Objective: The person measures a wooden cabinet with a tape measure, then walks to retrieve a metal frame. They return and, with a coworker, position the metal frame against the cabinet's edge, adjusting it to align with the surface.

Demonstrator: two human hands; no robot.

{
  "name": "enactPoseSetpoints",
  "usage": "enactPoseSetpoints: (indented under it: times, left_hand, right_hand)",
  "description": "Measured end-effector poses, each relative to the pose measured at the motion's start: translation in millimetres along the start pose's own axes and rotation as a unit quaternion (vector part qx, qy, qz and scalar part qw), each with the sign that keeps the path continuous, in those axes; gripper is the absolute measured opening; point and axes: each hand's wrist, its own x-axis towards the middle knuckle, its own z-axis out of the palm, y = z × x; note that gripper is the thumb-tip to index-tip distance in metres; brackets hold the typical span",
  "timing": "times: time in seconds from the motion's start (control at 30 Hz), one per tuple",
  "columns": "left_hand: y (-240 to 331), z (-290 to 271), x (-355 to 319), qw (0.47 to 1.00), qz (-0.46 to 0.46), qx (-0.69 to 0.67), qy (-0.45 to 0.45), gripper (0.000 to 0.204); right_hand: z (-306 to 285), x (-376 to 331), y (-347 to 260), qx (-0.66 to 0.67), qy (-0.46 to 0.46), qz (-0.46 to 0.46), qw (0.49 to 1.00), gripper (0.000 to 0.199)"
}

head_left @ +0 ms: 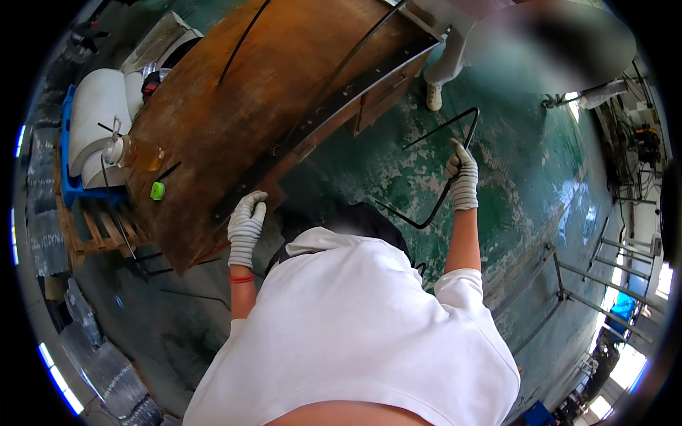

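My right hand (463,175), in a pale ribbed glove, is closed around a black bent rod (440,203). The rod has a long middle stretch and two arms angled to the left, held over the floor right of the table. My left hand (247,221), gloved alike, is at the near edge of the rusty brown table (206,113), its fingers partly stretched and apart from the thumb. It seems to hold nothing; whether it touches the edge I cannot tell. A dark metal strip (312,121) with round holes runs along the table's right side.
On the table lie a thin black rod (243,44), a green tape measure (157,190) and a jar of amber liquid (145,154). White rolls (99,113) sit in a blue crate on a pallet (106,231). Another person's shoe (433,96) shows beyond; a metal frame (597,277) stands right.
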Motion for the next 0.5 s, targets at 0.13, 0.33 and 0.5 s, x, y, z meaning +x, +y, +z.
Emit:
enactPoseSetpoints:
  times: [0.13,0.33,0.5]
  left_hand:
    - [-9,-11,7,0.999,0.023,0.023,0.009,0.018]
    - [-18,-20,0,0.999,-0.035,0.011,0.015,0.021]
    - [-35,-4,-8,0.985,-0.068,0.158,-0.014,0.036]
  right_hand:
    - [13,11,18,-0.016,0.005,0.010,1.000,0.032]
    - [17,29,44,-0.044,0.012,0.027,0.999,0.030]
    - [-4,43,73,-0.074,0.026,0.032,0.996,0.025]
